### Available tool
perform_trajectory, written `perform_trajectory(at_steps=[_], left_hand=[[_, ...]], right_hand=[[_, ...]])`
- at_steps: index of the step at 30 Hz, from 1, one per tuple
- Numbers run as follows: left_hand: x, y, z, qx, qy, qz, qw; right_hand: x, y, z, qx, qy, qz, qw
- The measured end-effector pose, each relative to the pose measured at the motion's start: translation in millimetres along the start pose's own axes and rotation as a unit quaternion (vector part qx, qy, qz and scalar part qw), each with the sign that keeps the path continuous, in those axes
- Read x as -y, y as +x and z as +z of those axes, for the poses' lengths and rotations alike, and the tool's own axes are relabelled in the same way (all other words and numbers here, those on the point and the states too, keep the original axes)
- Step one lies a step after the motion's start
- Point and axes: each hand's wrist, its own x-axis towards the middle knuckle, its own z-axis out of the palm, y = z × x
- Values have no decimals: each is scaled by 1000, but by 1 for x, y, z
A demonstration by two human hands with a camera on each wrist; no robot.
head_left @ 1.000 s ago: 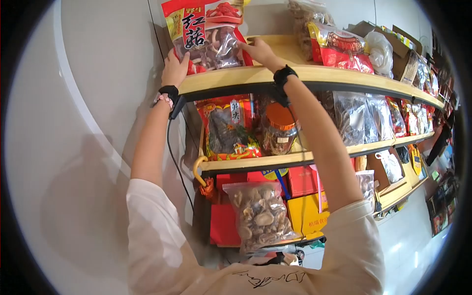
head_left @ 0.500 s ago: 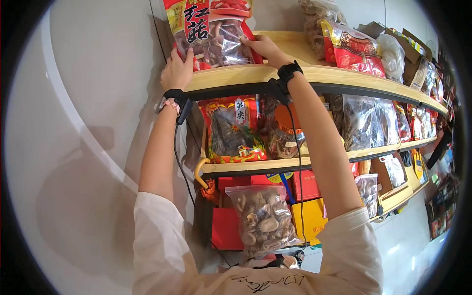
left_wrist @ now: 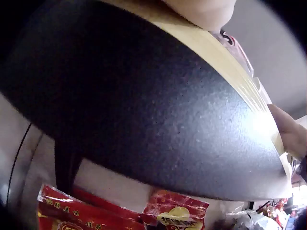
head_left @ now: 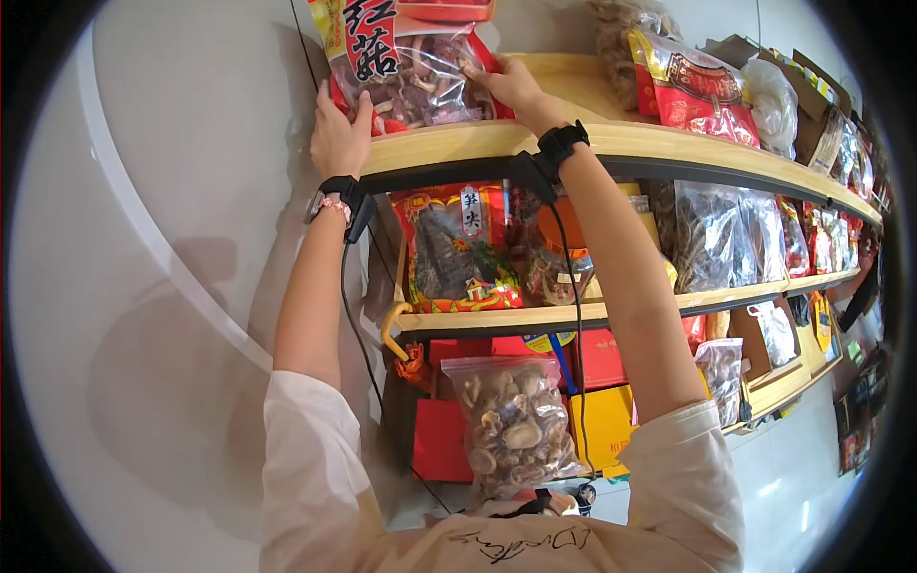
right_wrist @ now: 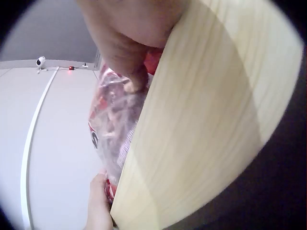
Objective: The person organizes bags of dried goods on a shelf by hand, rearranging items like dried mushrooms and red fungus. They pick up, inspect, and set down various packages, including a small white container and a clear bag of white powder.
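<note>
up on the top shelf (head_left: 621, 141), a curved board of pale wood with a dark, grainy underside, stands a bag (head_left: 411, 57) of glossy red plastic with a clear crinkled window full of brown dried mushrooms, its foot on the board's left end, close to the white wall (head_left: 172, 239). left hand (head_left: 339, 134) lies against the bag's lower left edge, fingers fairly straight and pressed flat to the plastic. right hand (head_left: 511, 84) grips the bag's right edge, fingertips bent and dimpling the clear film, as the right wrist view shows close up. each wrist wears a black strap, and a thin black cable (head_left: 358, 315) hangs from the left one. one shelf down sits a flat red and yellow packet (head_left: 454, 248) with a dark window, beside shiny clear bags. lower still, a lumpy clear sack (head_left: 506, 430) of round tan mushrooms leans before square red and yellow boxes (head_left: 602, 420). a yellow hook (head_left: 392, 329) curls off the middle shelf's left end.
</note>
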Motion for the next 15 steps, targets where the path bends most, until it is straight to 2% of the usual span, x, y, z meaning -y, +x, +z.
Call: perform_trajectory(at_steps=[1,3,5,7,8,11,13,15], left_hand=[[0,-5,-1,-31,-36,4,999],[-1,-8,-5,-51,-90,36,994],[-8,-4,-6,-75,-99,52,991],[-19,2,-8,-132,-272,140,943],[-25,4,-14,-151,-251,155,944],[-46,-4,-38,-140,-221,142,955],[-77,-18,-59,-129,-236,135,954],[-103,-33,-77,-62,-338,142,928]], right_hand=[[3,1,-2,3,0,4,1000],[-4,-2,-2,-27,97,-147,984],[1,-4,-8,-41,89,-175,980],[12,-6,-14,-67,90,-208,972],[21,-11,-15,-76,128,-222,964],[58,-47,-41,-94,61,-248,962],[84,-75,-61,-73,63,-218,971],[85,-84,-83,-77,60,-252,963]])
